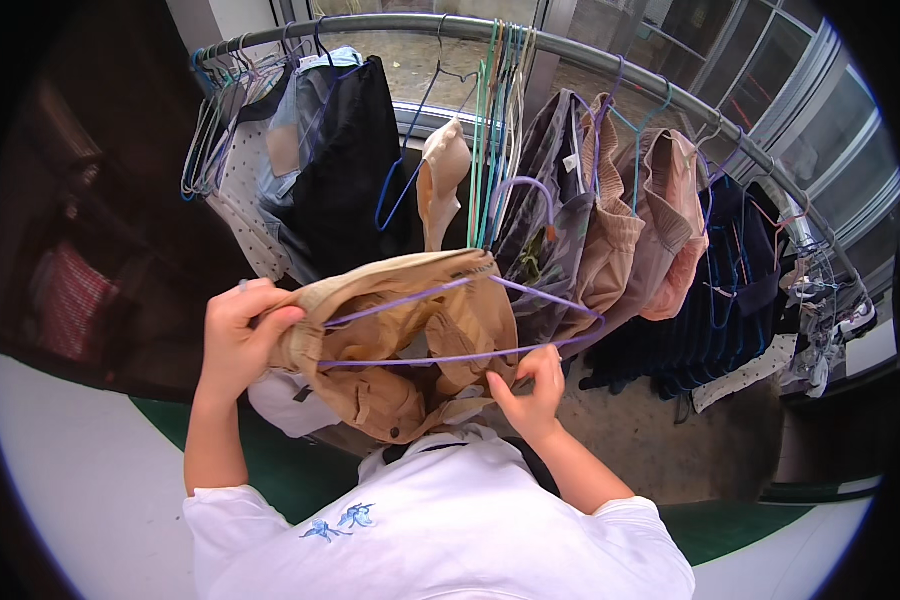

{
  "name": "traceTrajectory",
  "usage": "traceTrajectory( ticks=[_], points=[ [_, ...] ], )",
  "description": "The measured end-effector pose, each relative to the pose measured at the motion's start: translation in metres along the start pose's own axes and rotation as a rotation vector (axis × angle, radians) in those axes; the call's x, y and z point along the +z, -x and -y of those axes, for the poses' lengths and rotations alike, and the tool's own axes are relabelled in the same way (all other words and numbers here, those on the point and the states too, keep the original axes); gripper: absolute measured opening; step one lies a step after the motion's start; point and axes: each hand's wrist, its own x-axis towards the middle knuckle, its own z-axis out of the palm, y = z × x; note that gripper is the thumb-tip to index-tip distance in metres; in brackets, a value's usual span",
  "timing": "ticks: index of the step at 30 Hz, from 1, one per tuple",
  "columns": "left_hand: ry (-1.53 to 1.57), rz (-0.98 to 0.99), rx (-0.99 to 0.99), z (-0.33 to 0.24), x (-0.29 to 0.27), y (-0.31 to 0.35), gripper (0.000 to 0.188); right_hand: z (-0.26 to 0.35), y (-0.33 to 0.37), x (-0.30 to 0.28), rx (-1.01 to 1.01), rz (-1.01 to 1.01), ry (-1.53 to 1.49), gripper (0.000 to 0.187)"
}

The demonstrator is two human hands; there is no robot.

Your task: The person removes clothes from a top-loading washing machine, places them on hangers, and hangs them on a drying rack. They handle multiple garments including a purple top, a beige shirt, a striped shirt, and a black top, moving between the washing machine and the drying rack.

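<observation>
A tan pair of shorts (400,330) is bunched in front of my chest with a purple wire hanger (470,320) threaded through it. My left hand (238,335) grips the left end of the garment and the hanger corner. My right hand (530,385) pinches the hanger's lower bar together with the cloth near the middle. The hanger's hook (525,190) points up toward the metal clothes rail (530,40).
The curved rail carries many hung clothes: a black garment (355,150), a beige bra (442,175), tan and pink shorts (650,220), dark blue pieces (730,290). Empty wire hangers (210,130) cluster at the left end. Windows lie behind; a green-edged floor (290,470) below.
</observation>
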Motion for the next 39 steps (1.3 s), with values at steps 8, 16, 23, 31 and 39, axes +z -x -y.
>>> traceTrajectory(
  ticks=[8, 16, 23, 31, 39],
  points=[
    [0.012, 0.094, 0.038, 0.024, -0.061, 0.018, 0.042, -0.061, -0.007, 0.019, 0.723, 0.008, -0.628, 0.015],
    [-0.271, 0.167, -0.001, 0.037, -0.089, 0.033, 0.031, 0.005, -0.089, -0.063, 0.649, 0.239, -0.494, 0.02],
    [-0.479, -0.169, 0.305, 0.038, -0.088, 0.049, 0.03, 0.014, -0.121, -0.114, 0.633, 0.748, -0.41, 0.026],
    [-0.493, -0.261, 0.341, 0.064, -0.081, 0.048, 0.028, -0.003, -0.108, -0.083, 0.504, 1.047, -0.129, 0.027],
    [-0.532, -0.306, 0.352, 0.084, -0.079, 0.053, 0.032, -0.021, -0.067, -0.043, 0.847, 0.654, -0.43, 0.025]
  ],
)
